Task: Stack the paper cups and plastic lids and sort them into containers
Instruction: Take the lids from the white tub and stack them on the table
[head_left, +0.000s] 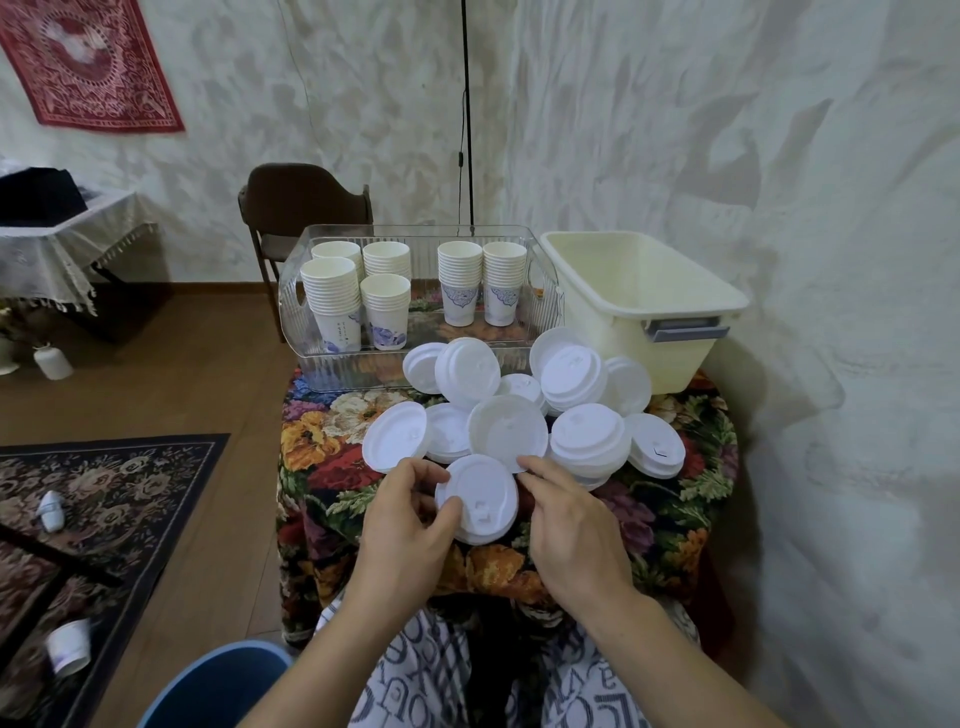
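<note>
Near the lower centre of the frame, the left hand (410, 512) and the right hand (569, 514) are meeting over a small stack of white plastic lids (480, 501), which is sitting just above the near edge of the table. The left hand is grasping the stack, its thumb pressing on the top lid's left rim and its fingers curling under that side. The right hand is lying along the stack's right edge with its fingers bent inward; whether it is actually gripping the stack or only touching it cannot be told. Just beyond the hands, across the middle of the frame, loose lids (519, 410) are lying in an overlapping heap on the floral tablecloth (670, 514), some turned rim up and some dome up, a few already nested in short piles. Behind the heap, at centre, a clear plastic bin (293, 312) is holding six upright stacks of paper cups (415, 291), four grouped at its left and two standing side by side at its right. To the right of it, touching or very nearly so, a cream tub (675, 358) is standing with a grey handle on its near end. In the lower left of the frame, a paper cup (67, 647) is lying on its side on the patterned rug (130, 467).
</note>
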